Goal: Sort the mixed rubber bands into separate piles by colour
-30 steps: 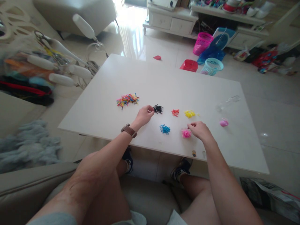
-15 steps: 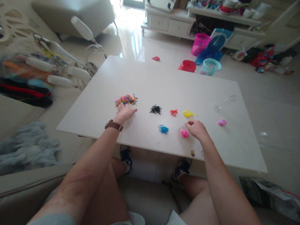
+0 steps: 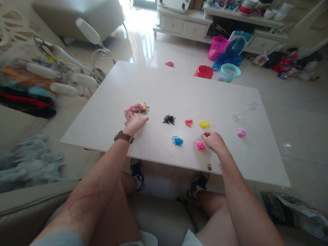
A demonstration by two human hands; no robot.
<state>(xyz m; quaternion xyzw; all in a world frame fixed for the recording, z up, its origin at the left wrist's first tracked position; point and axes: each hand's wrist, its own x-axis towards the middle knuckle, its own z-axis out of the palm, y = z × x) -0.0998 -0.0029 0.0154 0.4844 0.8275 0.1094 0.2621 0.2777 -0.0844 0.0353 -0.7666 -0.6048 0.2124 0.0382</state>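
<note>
Hands (image 3: 136, 123) reach over a white table (image 3: 164, 92) above glossy tiles (image 3: 184, 54).

Smooth white tabletop (image 3: 164, 92), glossy tiled floor (image 3: 174, 48), rubbery-looking mixed bands (image 3: 138, 108), plastic turquoise basket (image 3: 227, 73), leather-look watch strap (image 3: 125, 136)

Left hand (image 3: 135, 123) obscures the near edge of the mixed-colour pile (image 3: 139, 108). Right hand (image 3: 214, 140): contents indeterminable (detail too small). Grey seat (image 3: 79, 18): cut off by upper edge.

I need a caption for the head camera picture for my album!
Left hand at the mixed pile, right hand beside the pink pile, black pile between them on the white table.
</note>
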